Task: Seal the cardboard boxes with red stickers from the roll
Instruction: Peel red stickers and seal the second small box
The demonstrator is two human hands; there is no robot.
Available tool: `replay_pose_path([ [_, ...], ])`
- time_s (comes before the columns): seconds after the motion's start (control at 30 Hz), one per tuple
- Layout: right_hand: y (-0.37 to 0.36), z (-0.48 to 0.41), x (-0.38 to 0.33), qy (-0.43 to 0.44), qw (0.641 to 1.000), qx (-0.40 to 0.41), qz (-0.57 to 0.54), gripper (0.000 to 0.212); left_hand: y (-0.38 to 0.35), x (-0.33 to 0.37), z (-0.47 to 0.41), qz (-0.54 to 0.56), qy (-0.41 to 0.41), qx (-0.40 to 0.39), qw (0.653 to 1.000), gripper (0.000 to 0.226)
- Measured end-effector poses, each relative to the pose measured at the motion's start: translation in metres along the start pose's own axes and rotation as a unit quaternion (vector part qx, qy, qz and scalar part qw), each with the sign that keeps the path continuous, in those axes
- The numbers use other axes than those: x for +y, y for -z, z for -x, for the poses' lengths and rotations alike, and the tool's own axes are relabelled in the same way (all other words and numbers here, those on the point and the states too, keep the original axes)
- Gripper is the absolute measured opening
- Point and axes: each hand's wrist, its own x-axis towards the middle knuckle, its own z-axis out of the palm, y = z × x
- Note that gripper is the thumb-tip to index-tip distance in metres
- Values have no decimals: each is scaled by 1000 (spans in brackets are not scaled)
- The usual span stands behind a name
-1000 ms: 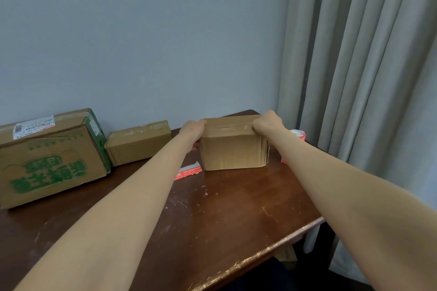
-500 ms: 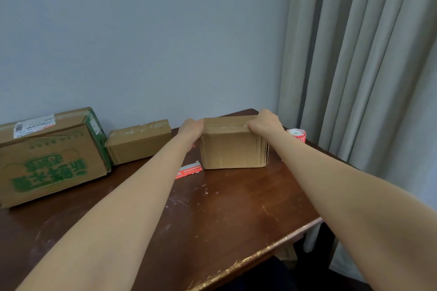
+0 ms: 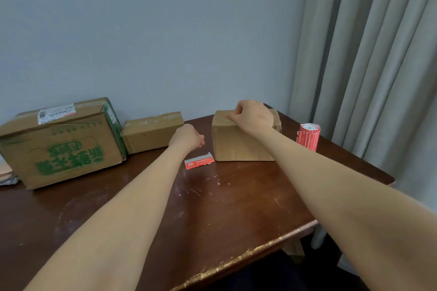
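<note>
A small plain cardboard box (image 3: 238, 144) stands at the back of the dark wooden table (image 3: 224, 208). My right hand (image 3: 253, 116) rests on top of it with its fingers curled. Just left of the box, my left hand (image 3: 186, 138) hovers above the table, loosely curled and holding nothing. A short red and white sticker strip (image 3: 199, 161) lies on the table below my left hand. The red sticker roll (image 3: 308, 136) stands upright to the right of the box.
A flat cardboard box (image 3: 151, 131) and a large box with green print (image 3: 61, 142) sit against the wall at the left. Grey curtains (image 3: 369, 59) hang at the right. The table's worn front edge (image 3: 236, 260) runs diagonally near me.
My left hand has let go of the box's left top corner and dropped to its left. My right hand has slid from the right corner to the middle of the box top.
</note>
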Motion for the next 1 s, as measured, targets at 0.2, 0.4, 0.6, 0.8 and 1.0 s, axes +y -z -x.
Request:
replay_pose_path([
  [0.2, -22, 3, -1, 101, 984, -59, 135, 43, -15, -24, -3, -170, 20, -98, 980, 56],
  [0.4, -32, -4, 10, 111, 981, -33, 154, 39, -23, -29, -12, -203, 36, -131, 970, 47],
  [0.6, -41, -13, 16, 98, 981, -17, 164, 43, -25, -29, -20, -144, 43, -143, 978, 62],
  [0.8, -42, 0, 14, 161, 978, 87, 104, 40, -22, -21, -13, 22, 43, -181, 982, 32],
  [1.0, -44, 21, 17, 4, 998, -38, -44, 34, -20, -1, 3, 65, 11, -207, 976, 33],
])
